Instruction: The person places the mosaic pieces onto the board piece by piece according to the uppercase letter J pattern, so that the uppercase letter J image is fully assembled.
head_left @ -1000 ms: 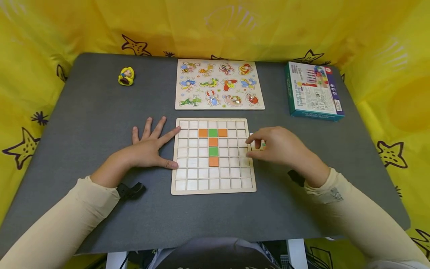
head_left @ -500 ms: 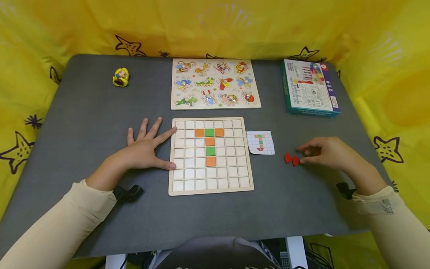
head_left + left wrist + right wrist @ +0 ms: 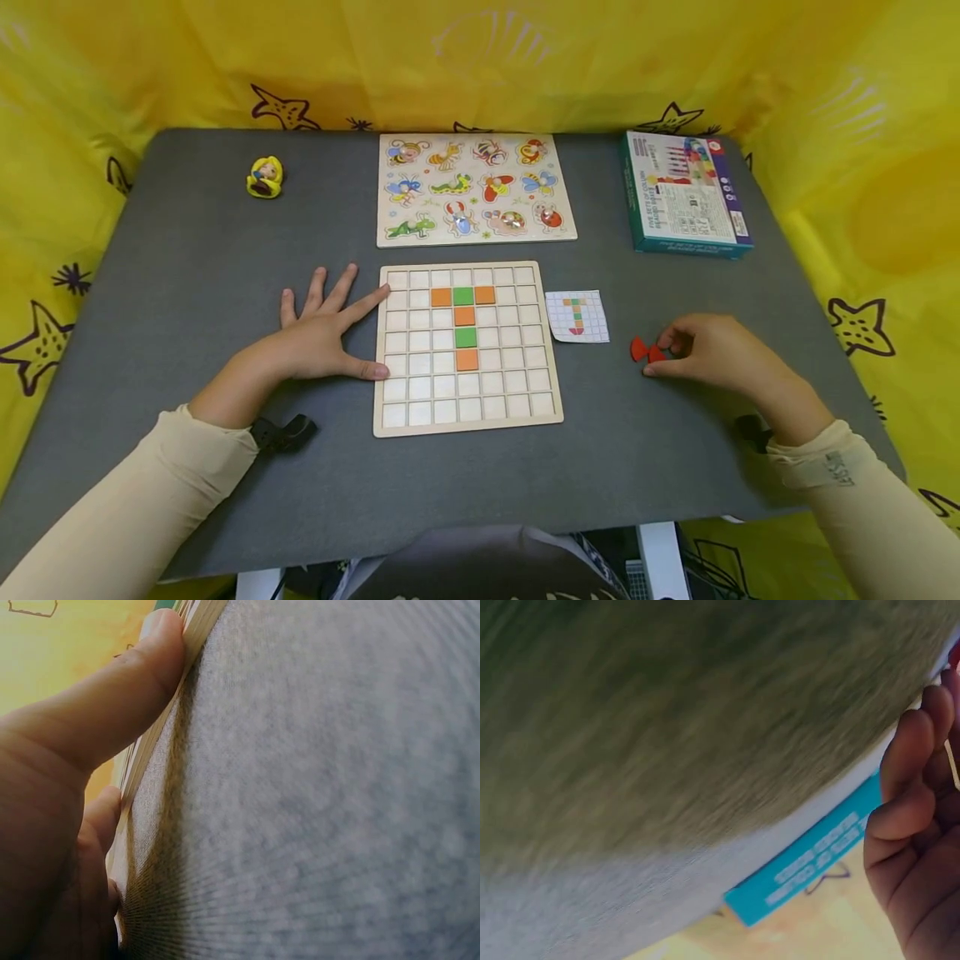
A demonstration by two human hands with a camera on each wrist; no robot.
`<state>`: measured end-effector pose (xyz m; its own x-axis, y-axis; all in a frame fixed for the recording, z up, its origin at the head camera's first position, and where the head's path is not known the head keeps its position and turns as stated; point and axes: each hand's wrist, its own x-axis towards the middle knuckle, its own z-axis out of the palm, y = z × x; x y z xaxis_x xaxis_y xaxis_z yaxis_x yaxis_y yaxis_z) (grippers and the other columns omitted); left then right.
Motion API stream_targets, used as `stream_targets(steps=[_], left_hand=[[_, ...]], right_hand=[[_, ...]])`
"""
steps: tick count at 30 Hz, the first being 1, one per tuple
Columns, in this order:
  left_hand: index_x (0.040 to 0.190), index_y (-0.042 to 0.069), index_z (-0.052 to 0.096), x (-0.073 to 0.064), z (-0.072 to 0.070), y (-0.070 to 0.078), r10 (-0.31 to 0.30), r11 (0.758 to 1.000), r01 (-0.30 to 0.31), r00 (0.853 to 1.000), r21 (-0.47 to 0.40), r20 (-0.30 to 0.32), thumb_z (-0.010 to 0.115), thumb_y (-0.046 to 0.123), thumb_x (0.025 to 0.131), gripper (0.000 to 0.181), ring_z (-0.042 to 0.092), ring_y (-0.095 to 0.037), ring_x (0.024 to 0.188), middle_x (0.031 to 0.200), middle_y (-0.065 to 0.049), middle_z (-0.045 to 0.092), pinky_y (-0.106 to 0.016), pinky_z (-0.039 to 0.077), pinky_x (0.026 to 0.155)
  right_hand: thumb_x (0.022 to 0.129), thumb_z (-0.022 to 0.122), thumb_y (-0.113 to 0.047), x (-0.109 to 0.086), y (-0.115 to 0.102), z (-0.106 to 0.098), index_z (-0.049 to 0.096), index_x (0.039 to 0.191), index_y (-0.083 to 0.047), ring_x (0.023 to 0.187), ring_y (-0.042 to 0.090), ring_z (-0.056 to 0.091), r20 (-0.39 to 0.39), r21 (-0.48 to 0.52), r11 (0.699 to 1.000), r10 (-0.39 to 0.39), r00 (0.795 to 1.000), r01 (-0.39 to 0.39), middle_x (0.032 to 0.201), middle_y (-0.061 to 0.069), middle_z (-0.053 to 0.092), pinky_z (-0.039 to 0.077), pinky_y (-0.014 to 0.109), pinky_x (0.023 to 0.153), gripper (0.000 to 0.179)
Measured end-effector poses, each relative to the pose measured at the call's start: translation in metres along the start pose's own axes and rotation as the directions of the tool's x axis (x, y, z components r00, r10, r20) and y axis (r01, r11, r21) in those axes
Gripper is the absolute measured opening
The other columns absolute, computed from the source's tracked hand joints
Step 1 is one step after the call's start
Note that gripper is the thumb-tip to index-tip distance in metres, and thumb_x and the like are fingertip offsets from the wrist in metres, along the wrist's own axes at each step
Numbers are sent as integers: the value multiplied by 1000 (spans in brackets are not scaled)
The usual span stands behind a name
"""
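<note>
The fingers of my left hand [image 3: 311, 337] are spread, with thumb and index fingertip on the left edge of a wooden grid board [image 3: 551, 400]. Orange tiles [image 3: 467, 359] and green tiles [image 3: 466, 337] form a T in its squares. To the right of the board, thumb and index finger of my right hand [image 3: 708, 354] pinch a red wedge-shaped tile [image 3: 656, 354] at the table. A second red wedge [image 3: 638, 349] lies just left of it. Between board and wedges lies a paper card [image 3: 596, 321] printed with a similar coloured pattern.
Behind the board lies a wooden insect puzzle [image 3: 476, 235]. A teal and white box [image 3: 690, 247] stands at the back right, a small yellow toy figure [image 3: 265, 177] at the back left. Yellow cloth [image 3: 360, 58] surrounds the grey table [image 3: 300, 500].
My right hand moved from the board's right edge over to the red wedges, uncovering the card, then closed its fingertips about the right wedge. My left hand stays at the board.
</note>
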<state>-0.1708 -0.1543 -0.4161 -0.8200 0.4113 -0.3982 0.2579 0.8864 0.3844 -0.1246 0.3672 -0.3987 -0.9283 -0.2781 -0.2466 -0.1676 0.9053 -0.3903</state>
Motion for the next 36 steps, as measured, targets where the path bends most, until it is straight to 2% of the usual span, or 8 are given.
stream_targets(steps=[4,6,10,16,23,26,32,36], left_hand=[[157,41,6,0,1,0,2,1000,-2,1000,0,1,65,84,63,119,-37,-34,136,159,-5,-25,-71,-23,95],[157,41,6,1,1,0,5,1000,-5,1000,-1,3,65,84,64,119,-37,-34,136,159,-5,-25,-71,-23,95],[157,42,5,2,2,-1,8,1000,-8,1000,2,8,64,84,64,118,-37,-34,136,159,-5,-25,-71,-23,95],[157,41,4,2,1,-1,4,1000,-4,1000,5,6,64,84,64,119,-37,-34,136,159,-5,-26,-71,-24,95],[157,41,5,1,1,-1,14,1000,-14,1000,1,7,64,84,64,119,-37,-34,136,159,-5,-26,-71,-24,95],[157,41,4,1,1,-2,17,1000,-17,1000,3,4,64,84,64,119,-37,-34,136,159,-5,-26,-71,-24,95],[157,42,4,1,2,-3,14,1000,-14,1000,4,3,64,84,64,118,-38,-33,136,159,-4,-26,-70,-25,94],[157,41,4,0,1,-2,10,1000,-10,1000,1,3,64,84,64,118,-38,-33,136,159,-5,-27,-71,-24,94]], right_hand=[[77,86,-31,1,-2,2,71,89,-11,72,15,55,-5,-1,998,-63,998,63,80,-3,64,48,36,65,27],[77,86,-24,-1,0,2,73,94,-9,77,17,58,-14,-4,996,-86,996,86,87,-1,66,50,39,70,27],[76,87,-28,-5,6,2,72,99,-6,82,19,60,-23,6,999,-51,998,51,93,3,67,50,42,74,35],[78,85,-37,-6,7,2,72,95,-9,78,18,58,-23,9,1000,-1,1000,1,88,0,66,48,40,70,36],[80,83,-17,-5,6,-2,75,98,-10,81,17,59,-23,-34,994,-105,994,104,92,-1,67,49,41,73,21],[80,82,-10,-6,7,-3,75,102,-9,83,19,58,-32,-57,987,-151,988,149,96,1,67,48,43,74,23],[77,84,-43,-5,0,0,72,98,-7,77,18,54,-34,-45,998,-44,998,43,89,1,64,46,39,69,44],[79,83,-41,-3,-3,1,70,92,-7,74,19,52,-48,-62,997,-51,998,48,84,1,62,45,38,67,39]])
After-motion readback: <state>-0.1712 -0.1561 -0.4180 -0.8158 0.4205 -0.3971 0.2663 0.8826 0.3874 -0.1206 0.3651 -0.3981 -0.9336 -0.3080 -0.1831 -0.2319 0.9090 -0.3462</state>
